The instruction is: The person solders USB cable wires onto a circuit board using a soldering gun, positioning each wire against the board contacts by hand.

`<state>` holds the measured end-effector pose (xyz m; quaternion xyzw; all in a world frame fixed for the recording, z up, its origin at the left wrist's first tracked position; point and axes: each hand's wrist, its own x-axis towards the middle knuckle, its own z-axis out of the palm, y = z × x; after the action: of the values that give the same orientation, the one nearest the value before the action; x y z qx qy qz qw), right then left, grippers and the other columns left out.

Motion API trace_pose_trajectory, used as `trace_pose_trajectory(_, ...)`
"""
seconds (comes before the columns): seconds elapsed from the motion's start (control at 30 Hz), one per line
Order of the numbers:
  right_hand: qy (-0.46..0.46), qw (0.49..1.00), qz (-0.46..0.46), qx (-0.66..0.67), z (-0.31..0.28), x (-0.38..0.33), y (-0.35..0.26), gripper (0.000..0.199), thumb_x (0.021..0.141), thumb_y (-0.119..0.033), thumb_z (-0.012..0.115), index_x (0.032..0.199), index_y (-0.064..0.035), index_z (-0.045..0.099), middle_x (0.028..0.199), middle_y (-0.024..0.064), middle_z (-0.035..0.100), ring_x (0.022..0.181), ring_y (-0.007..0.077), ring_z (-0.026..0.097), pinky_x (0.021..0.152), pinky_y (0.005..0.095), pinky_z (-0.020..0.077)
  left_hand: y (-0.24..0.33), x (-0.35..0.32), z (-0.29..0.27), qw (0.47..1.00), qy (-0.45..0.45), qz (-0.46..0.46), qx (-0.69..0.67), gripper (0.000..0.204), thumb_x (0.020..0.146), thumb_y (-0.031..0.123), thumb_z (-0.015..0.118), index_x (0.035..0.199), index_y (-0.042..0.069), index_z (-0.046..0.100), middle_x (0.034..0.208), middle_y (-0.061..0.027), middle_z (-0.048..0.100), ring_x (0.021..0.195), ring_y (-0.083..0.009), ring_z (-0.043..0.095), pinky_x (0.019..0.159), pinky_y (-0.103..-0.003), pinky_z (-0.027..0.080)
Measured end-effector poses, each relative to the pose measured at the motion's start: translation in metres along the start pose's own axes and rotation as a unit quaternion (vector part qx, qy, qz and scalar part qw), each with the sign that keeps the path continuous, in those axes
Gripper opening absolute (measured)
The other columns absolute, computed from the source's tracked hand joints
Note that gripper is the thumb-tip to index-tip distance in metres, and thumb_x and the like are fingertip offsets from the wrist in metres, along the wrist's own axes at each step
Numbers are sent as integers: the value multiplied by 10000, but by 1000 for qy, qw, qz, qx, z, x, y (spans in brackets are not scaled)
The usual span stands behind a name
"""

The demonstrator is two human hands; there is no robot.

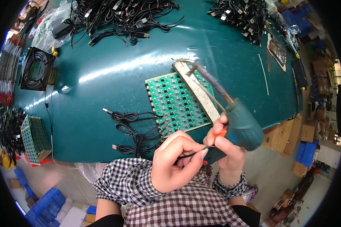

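Pinched between the thumb and forefinger of my left hand (pixel 178 160) is the end of a black cable (pixel 187 155). My right hand (pixel 230 153) meets it, its fingers closed at the cable's tip beside a small orange piece (pixel 220 133) whose kind I cannot make out. A soldering iron (pixel 246 125) with a green handle lies against my right hand, apparently held there, its shaft slanting up and left. Beneath the shaft, a worn whitish bar (pixel 197 90) crosses a panel of green circuit boards (pixel 170 94). Several black USB cables (pixel 134 132) lie at the panel's left edge.
Black cable heaps (pixel 117 19) fill the far side of the green table (pixel 91 98), with another heap (pixel 242 19) at far right. A small fan (pixel 37 70) stands at left, above stacked board panels (pixel 36 140). A cardboard box (pixel 286 136) sits beyond the right edge.
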<state>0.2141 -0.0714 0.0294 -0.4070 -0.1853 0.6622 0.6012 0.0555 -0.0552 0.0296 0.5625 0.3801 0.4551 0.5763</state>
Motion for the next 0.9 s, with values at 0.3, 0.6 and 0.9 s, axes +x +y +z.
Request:
trace_pose_trajectory(0.3, 3, 987, -124, -101, 1, -10, 8, 441, 768, 146, 666, 1119, -41, 477, 981, 77, 529, 831, 178, 624, 757, 322, 544, 2, -8, 5, 983, 28, -135, -119, 123, 806, -78, 663, 885, 2, 613, 801, -64, 564, 678, -106, 504, 583, -237, 391)
trace_pose_trajectory(0.6, 7, 990, -66, -123, 3, -14, 10, 515, 714, 139, 669, 1143, -64, 471, 983, 64, 523, 777, 193, 610, 695, 339, 525, 59, 4, -73, 979, 33, -34, 196, 70, 751, -49, 669, 789, -7, 628, 731, -68, 568, 641, -123, 504, 554, -239, 363)
trace_pose_trajectory(0.9, 46, 984, -101, -139, -7, -11, -1, 489, 720, 145, 651, 1150, -14, 482, 937, 96, 541, 735, 203, 615, 684, 339, 548, 7, 62, -94, 922, -60, -66, 376, 65, 808, 12, 657, 832, 20, 597, 769, -68, 541, 602, -145, 528, 545, -269, 422)
